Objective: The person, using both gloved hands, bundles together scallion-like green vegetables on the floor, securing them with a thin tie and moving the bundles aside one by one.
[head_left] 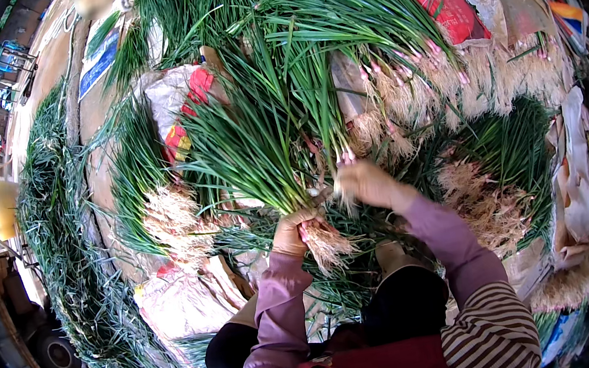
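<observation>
My left hand [290, 233] is wrapped round the base of a thick bunch of green garlic [253, 152]. Its leaves fan up and to the left, and pale stringy roots stick out past my fingers. Just right of it, my right hand [369, 185] is closed at the lower end of a few green garlic stalks [338, 130] with pinkish-white bulbs. Some of their roots hang below my fingers. Gloves or bare skin, I cannot tell which.
A large pile of green garlic [361, 8] lies ahead, roots facing me. Bundles lie at the left [169, 219] and right [489, 195]. Loose leaves [63, 237] are heaped along the left. A pale sack [190, 298] is near my left knee; a red sack [441, 1] sits far right.
</observation>
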`<state>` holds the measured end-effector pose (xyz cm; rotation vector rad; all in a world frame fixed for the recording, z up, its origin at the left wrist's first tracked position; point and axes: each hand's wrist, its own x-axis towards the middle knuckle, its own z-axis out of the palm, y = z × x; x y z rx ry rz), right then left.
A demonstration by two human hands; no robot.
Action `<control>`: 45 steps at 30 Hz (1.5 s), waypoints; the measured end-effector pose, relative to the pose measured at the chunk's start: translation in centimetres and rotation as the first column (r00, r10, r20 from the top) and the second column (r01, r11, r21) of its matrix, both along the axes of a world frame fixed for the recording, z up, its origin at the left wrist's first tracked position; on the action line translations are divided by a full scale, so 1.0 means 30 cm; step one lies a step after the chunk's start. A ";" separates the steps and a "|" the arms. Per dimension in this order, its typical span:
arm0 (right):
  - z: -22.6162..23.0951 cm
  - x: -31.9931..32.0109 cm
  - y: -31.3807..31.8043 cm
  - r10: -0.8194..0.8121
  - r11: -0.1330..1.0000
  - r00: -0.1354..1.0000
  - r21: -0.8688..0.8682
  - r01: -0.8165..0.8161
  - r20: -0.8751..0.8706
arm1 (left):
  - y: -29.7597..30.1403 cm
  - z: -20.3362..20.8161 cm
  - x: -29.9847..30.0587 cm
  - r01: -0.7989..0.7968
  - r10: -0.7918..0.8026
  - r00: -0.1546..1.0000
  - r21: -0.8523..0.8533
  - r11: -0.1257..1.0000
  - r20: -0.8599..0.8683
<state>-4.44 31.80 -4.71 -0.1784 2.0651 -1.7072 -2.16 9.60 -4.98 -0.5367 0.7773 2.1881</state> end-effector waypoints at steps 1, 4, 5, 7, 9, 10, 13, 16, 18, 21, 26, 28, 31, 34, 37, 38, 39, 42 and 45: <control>0.067 0.064 -0.032 0.180 0.983 0.983 0.014 -0.180 0.041 | -0.002 -0.016 0.014 0.004 -0.004 1.000 -0.070 0.998 0.004; 0.044 0.143 -0.049 0.063 0.992 0.997 0.108 -0.060 -0.031 | 0.044 0.037 0.043 0.008 -0.001 0.999 -0.186 0.982 0.039; 0.068 0.127 -0.036 -0.060 0.998 0.989 0.016 0.058 0.139 | 0.057 0.055 0.045 0.001 0.004 1.000 -0.159 0.987 0.028; 0.052 0.081 -0.017 -0.252 0.967 0.947 0.007 0.256 0.200 | 0.089 0.063 0.053 -0.019 0.020 1.000 -0.116 0.993 0.008; -0.034 0.065 -0.024 -0.324 0.945 0.936 -0.008 0.328 0.137 | 0.102 0.035 0.066 -0.008 0.013 0.999 -0.129 0.992 0.040; -0.042 0.053 -0.043 -0.310 0.940 0.932 -0.084 0.330 0.189 | 0.101 0.029 0.069 -0.002 0.009 0.999 -0.140 0.990 0.052; 0.015 0.077 -0.102 -0.298 0.952 0.948 0.035 0.304 -0.108 | 0.076 -0.013 0.080 0.028 -0.016 0.996 -0.130 0.991 0.088; 0.022 0.100 -0.089 -0.265 0.836 0.885 0.366 0.409 -0.382 | 0.108 0.016 0.082 -0.016 0.027 0.997 -0.137 0.991 0.079; 0.021 0.075 -0.005 -0.302 0.726 0.888 0.520 0.449 -0.346 | 0.133 0.005 0.091 -0.055 0.063 0.994 -0.096 0.994 0.089; 0.048 0.066 0.119 0.192 0.773 0.981 0.617 -0.148 -0.006 | 0.137 0.024 0.087 -0.054 0.057 0.998 -0.115 0.992 0.016; 0.190 -0.237 0.213 -0.508 0.606 0.808 0.543 0.582 -0.300 | 0.148 0.075 0.066 -0.095 0.093 0.995 -0.073 0.993 -0.034; 0.134 -0.403 0.235 -0.274 0.411 0.841 0.734 0.541 -0.467 | 0.125 0.039 0.066 -0.067 0.068 0.997 0.039 0.997 -0.035; -0.052 -0.532 0.302 -0.033 0.135 0.891 0.882 0.452 -0.452 | 0.141 0.010 0.065 -0.094 0.094 0.996 0.017 0.995 -0.003; 0.087 -0.434 0.209 -0.268 0.467 0.914 0.789 0.399 -0.304 | 0.088 -0.028 0.059 -0.042 0.036 0.995 -0.059 0.997 -0.092; 0.068 -0.200 0.134 -0.125 0.686 0.854 0.578 0.442 -0.504 | 0.093 0.032 0.061 -0.066 0.062 0.997 -0.106 0.992 -0.034; 0.100 -0.102 0.108 -0.166 0.766 0.865 0.490 0.416 -0.474 | 0.114 0.049 0.048 -0.064 0.059 0.997 -0.101 0.993 -0.044; 0.134 -0.019 0.086 -0.117 0.801 0.912 0.506 0.320 -0.393 | 0.146 0.097 0.049 -0.048 0.047 0.999 -0.039 0.998 -0.022; 0.081 0.163 0.042 -0.075 0.966 0.943 0.210 0.149 -0.324 | 0.132 0.020 0.064 -0.015 0.009 0.999 -0.136 0.991 -0.045; 0.081 0.126 0.050 -0.196 0.955 0.980 0.224 0.195 -0.020 | 0.151 0.049 0.073 -0.040 0.040 0.999 -0.155 0.987 -0.001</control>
